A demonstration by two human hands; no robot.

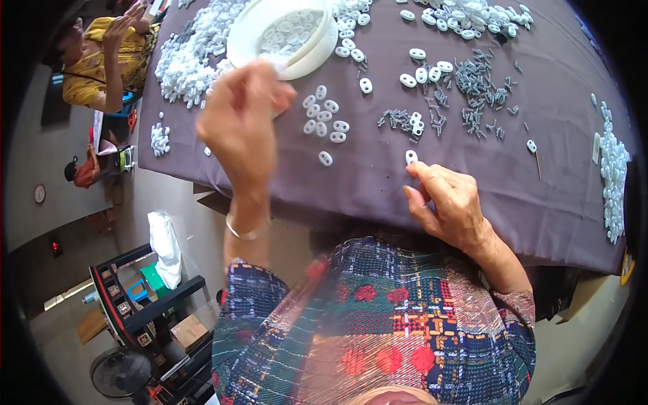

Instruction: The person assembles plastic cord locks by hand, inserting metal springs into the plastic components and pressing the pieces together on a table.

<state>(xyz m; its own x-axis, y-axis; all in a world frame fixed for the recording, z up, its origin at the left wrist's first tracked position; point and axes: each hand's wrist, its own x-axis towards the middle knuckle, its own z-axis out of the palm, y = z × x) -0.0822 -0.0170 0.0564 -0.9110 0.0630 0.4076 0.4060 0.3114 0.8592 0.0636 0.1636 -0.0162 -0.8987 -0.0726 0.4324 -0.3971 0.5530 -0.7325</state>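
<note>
My left hand (243, 121) is raised at the near edge of a white bowl (236, 44). Its fingers are smeared by motion, so whether they hold anything cannot be told. At the fingertips of my right hand (449, 202) is a small white oval two-hole plastic piece (411, 156), upright, its lower end hidden by the fingers. That hand is curled close above the cloth. Several matching white oval pieces (322, 116) lie between the hands. Beyond my right hand, small grey pins (398, 120) surround a few white pieces joined together (416, 123).
A dark cloth covers the table (364, 182). Heaps of white pieces lie at the far left (192, 57), far side (466, 17) and right edge (613, 179). A larger grey pin pile (476, 81) sits beyond my right hand. A person in yellow (111, 57) is at the far left.
</note>
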